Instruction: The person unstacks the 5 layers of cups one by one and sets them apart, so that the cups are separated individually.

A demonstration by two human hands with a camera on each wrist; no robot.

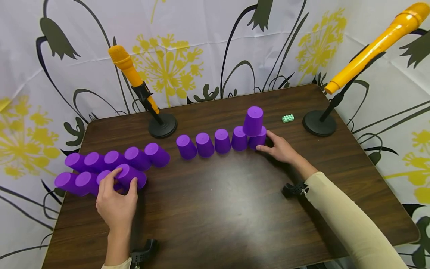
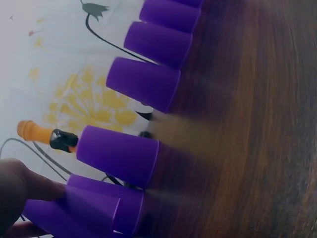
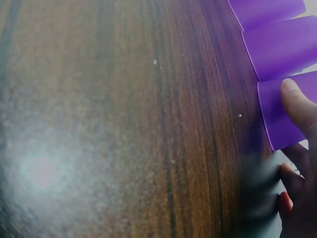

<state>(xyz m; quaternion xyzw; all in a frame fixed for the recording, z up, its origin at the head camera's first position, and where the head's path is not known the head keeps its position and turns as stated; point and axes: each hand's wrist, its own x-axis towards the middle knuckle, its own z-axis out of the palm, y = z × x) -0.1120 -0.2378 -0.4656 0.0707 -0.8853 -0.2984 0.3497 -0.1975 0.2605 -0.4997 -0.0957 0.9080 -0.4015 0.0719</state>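
Note:
In the head view my left hand point(image 1: 115, 203) grips an upside-down purple cup point(image 1: 133, 176), thumb on one side and fingers on the other, at the right end of the front left row. The same held cup point(image 2: 74, 213) shows low in the left wrist view. At the right end of the middle row, my right hand point(image 1: 281, 150) holds the lowest cup point(image 1: 257, 141) between thumb and fingers. Another upside-down cup point(image 1: 253, 122) stands on top, over that cup and its neighbour point(image 1: 239, 139). In the right wrist view the right thumb point(image 3: 297, 104) lies against the cup's side.
More purple cups stand upside down in two rows at left, the back row ending at a cup point(image 1: 157, 155). Yellow microphones on black stands, left point(image 1: 162, 125) and right point(image 1: 319, 123), rise behind. A small green toy brick point(image 1: 287, 118) lies on the brown table point(image 1: 215, 209).

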